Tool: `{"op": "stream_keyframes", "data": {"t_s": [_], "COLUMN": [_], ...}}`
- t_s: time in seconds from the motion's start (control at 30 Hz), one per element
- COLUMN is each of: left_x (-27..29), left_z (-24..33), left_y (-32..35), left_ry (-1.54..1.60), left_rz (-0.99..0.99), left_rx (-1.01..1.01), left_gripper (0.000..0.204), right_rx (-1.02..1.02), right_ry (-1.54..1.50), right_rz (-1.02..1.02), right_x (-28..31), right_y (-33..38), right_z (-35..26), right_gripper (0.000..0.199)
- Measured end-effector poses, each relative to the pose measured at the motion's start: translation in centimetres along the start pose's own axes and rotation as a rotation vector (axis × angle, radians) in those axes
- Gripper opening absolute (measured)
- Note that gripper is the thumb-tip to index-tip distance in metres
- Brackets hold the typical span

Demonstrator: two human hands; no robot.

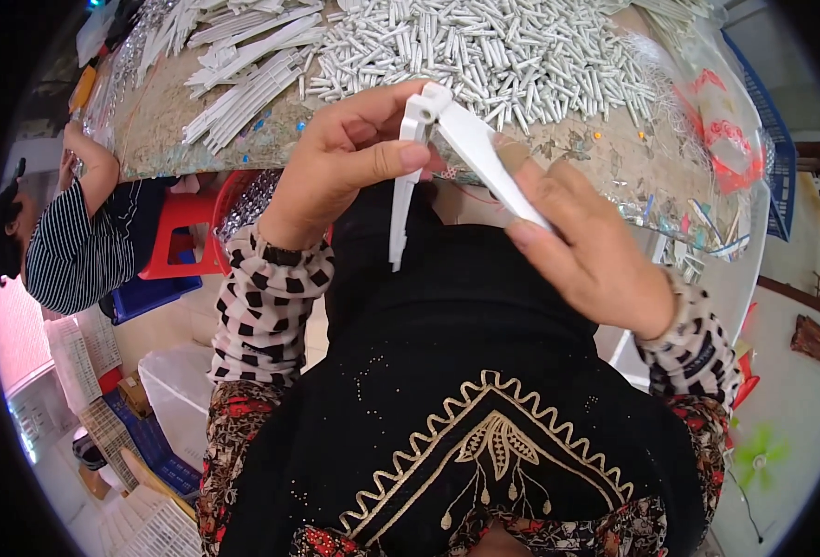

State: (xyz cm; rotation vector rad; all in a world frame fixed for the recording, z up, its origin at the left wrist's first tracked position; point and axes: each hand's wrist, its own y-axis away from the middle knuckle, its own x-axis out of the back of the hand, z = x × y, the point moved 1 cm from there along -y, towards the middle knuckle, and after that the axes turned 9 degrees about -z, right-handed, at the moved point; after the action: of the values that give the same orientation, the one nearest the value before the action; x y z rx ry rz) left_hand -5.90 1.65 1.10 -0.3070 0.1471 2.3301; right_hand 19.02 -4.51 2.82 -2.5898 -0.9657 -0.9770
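In front of my lap I hold up a white plastic piece with two long arms that meet at a knuckle-like joint at the top. My left hand (pixel 340 165) is closed on the narrower arm (pixel 403 204), thumb near the joint and the arm's tip pointing down. The wider arm (pixel 477 153) slants down to the right, its lower end pinched by my right hand (pixel 595 249). The two arms stand spread apart in an upside-down V. Whether they are one part or two fitted together, I cannot tell.
A worn tabletop (pixel 164 130) bears a large heap of small white plastic sticks (pixel 484 56) and stacks of long white strips (pixel 252 93). A red-and-white plastic bag (pixel 730 139) lies at the right. Another person (pixel 85 223) sits at the left by a red stool (pixel 176 243).
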Motion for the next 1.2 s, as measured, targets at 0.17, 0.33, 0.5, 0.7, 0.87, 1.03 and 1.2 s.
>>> {"op": "stream_keyframes", "data": {"t_s": [0.17,0.33,0.5,0.7,0.87,1.03,1.2], "left_x": [-1.0,0.0,-1.2,-0.5,-1.6,-2.6,-4.3], "left_z": [-1.0,-0.7,-2.1,-2.3,-3.1,-4.1,-3.9], "left_y": [-2.0,-0.3,-2.1,-1.6,-1.6,-1.8,-2.2], "left_ry": [-0.03,-0.02,-0.021,0.027,0.033,0.016,-0.085], "left_rz": [0.075,0.064,0.13,0.036,0.077,0.193,0.321], "left_rx": [-0.082,-0.03,-0.17,-0.236,-0.277,-0.244,-0.188], "left_gripper": [0.058,0.056,0.056,0.049,0.052,0.057,0.047], "right_rx": [0.027,-0.017,0.15,0.09,0.081,-0.01,0.032], "right_ry": [-0.201,-0.122,-0.15,-0.08,0.004,0.047,0.028], "right_rz": [0.254,0.026,0.348,0.321,0.387,0.349,0.407], "right_x": [-5.0,-1.9,-6.1,-5.7,-6.3,-6.4,-6.7], "right_y": [-1.6,-0.9,-2.8,-2.2,-2.3,-2.5,-2.8], "right_z": [1.4,1.2,2.1,1.5,1.5,0.7,1.3], "right_gripper": [0.041,0.04,0.061,0.064,0.066,0.07,0.074]}}
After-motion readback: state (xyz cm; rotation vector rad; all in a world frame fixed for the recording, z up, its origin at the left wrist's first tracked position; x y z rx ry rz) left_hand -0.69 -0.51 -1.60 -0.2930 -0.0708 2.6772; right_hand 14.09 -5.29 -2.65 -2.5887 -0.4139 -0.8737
